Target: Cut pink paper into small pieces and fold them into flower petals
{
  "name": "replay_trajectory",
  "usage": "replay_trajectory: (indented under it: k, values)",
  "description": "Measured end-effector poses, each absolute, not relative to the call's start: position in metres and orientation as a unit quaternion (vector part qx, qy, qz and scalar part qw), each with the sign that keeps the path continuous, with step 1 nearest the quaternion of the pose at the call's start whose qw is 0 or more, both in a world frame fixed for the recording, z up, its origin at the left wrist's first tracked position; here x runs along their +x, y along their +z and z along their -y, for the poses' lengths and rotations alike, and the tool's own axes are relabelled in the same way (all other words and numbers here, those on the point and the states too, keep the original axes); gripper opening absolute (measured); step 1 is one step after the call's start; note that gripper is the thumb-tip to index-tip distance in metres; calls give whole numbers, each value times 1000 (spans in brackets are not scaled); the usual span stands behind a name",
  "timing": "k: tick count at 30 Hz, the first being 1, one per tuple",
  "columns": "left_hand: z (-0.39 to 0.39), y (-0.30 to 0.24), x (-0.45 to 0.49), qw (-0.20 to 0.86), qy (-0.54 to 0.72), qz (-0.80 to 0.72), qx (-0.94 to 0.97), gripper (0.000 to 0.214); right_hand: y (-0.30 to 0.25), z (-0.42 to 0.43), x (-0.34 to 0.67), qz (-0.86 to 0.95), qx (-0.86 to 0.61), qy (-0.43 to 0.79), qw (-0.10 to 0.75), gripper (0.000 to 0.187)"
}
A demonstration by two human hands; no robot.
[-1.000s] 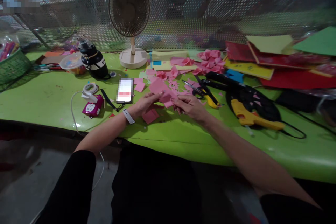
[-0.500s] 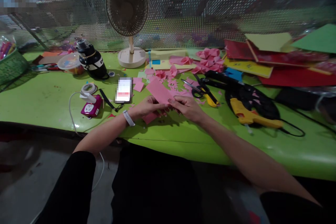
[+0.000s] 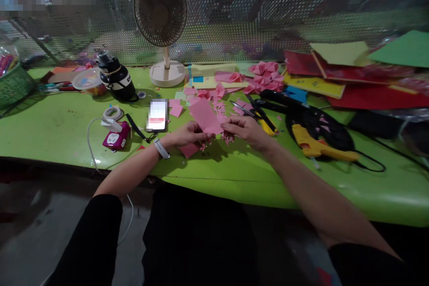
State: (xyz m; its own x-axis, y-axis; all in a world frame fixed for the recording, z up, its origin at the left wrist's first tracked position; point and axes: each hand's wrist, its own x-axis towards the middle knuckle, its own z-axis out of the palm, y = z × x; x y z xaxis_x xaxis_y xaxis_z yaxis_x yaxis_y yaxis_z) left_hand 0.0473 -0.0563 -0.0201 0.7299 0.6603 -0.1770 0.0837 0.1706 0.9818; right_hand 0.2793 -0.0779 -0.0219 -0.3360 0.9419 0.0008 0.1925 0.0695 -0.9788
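Note:
Both my hands hold one pink paper sheet (image 3: 204,115) just above the green table (image 3: 60,125). My left hand (image 3: 187,134), with a white wristband, pinches the sheet's near left edge. On the right, my right hand (image 3: 246,128) grips the near right corner with closed fingers. A pink paper square (image 3: 188,150) lies on the table under my left hand. Small pink paper scraps (image 3: 221,109) are scattered just behind the sheet.
Scissors (image 3: 256,114) and a yellow glue gun (image 3: 317,146) lie to the right. A phone (image 3: 157,114), a pink power strip (image 3: 115,136), a tape roll (image 3: 112,111) and a black bottle (image 3: 115,78) sit left. A fan (image 3: 161,9) and folded pink papers (image 3: 266,76) stand behind; coloured card sheets (image 3: 355,76) far right.
The pink sheet has been raised and flattened out between both hands. My right hand has shifted slightly right and farther from me.

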Motion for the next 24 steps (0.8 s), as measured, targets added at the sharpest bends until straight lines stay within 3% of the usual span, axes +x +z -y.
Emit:
replay_trajectory:
  k: [9,14,24]
  values:
    - [56,-18,48,702,199,-320,605,27,-19,80,276,690,-439,469,332,34]
    - [59,-19,47,709,209,-334,585,23,-19,85,263,696,-439,441,357,35]
    - [51,-23,44,718,223,-307,584,34,-23,80,275,671,-450,448,384,34]
